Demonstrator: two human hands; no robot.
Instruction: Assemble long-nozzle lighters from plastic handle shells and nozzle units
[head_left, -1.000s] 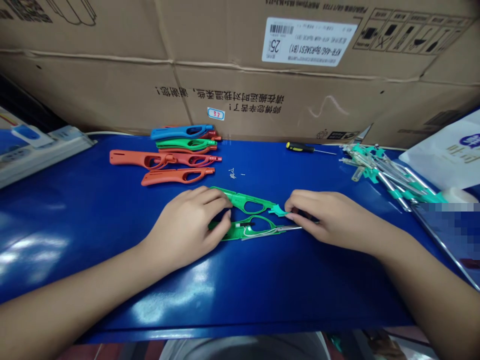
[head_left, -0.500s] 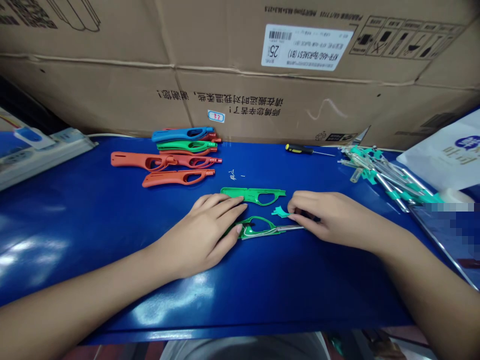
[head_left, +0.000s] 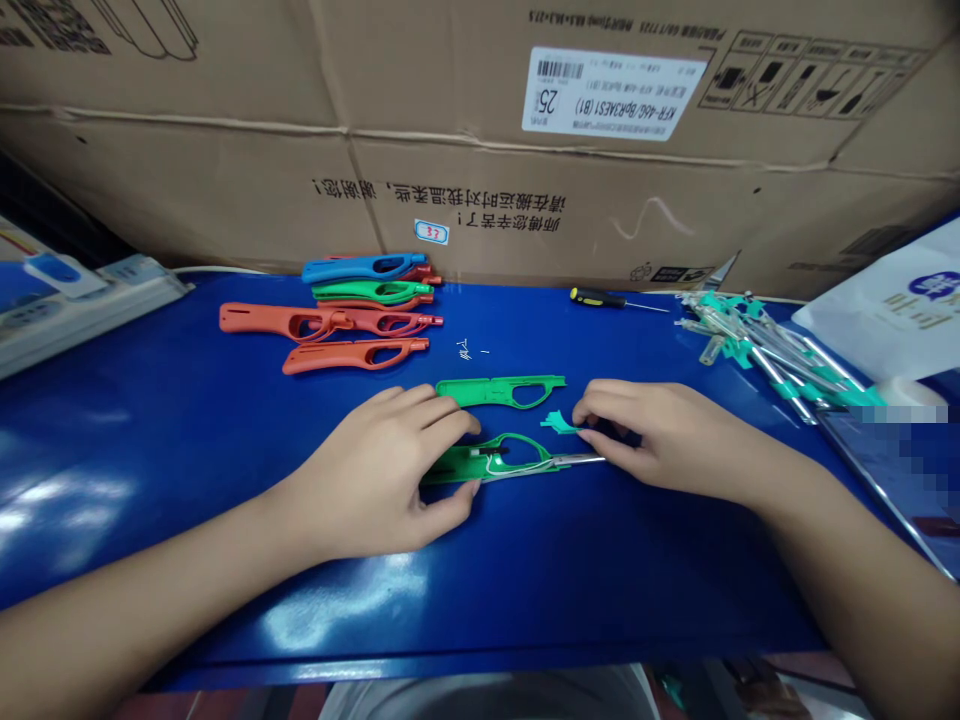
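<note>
Head view: the left hand [head_left: 375, 470] has let go of the loose green cover [head_left: 499, 390], which now lies free just behind the open green shell [head_left: 517, 458] on the blue table [head_left: 187, 450]. Its thumb and fingers now pinch that shell's rear end and steady it. At the shell's front the right hand [head_left: 660, 435] stays, fingertips pinching a small teal piece [head_left: 559, 422].

Bright overhead light throws white glare on my blue table [head_left: 187, 440] at seven o'clock, the edges bow outward, and three o'clock is pixelated.
</note>
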